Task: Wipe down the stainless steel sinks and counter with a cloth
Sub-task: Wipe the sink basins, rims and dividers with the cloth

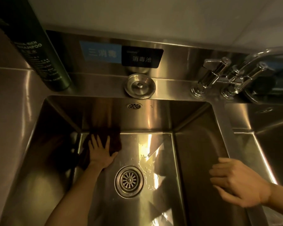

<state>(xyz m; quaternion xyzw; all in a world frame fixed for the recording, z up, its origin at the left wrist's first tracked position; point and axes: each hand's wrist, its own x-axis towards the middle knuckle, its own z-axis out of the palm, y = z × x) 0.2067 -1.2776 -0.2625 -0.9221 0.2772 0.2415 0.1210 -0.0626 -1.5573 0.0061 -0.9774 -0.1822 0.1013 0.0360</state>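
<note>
Okay, our left hand [100, 152] presses the dark cloth [114, 139] flat, fingers spread, on the floor of the left sink [153, 115], in its far-left corner, beyond the drain [129, 181]. Our right hand [237, 181] hovers over the near right rim, blurred, holding nothing, fingers loosely bent and close together.

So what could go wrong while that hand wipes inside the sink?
1. The left hand presses the cloth into the far left corner, so the water drops by the drain might get missed.
2. The tall dark bottle stands close to the back edge of the sink; a big swing of the arm could perhaps knock it in.
</note>
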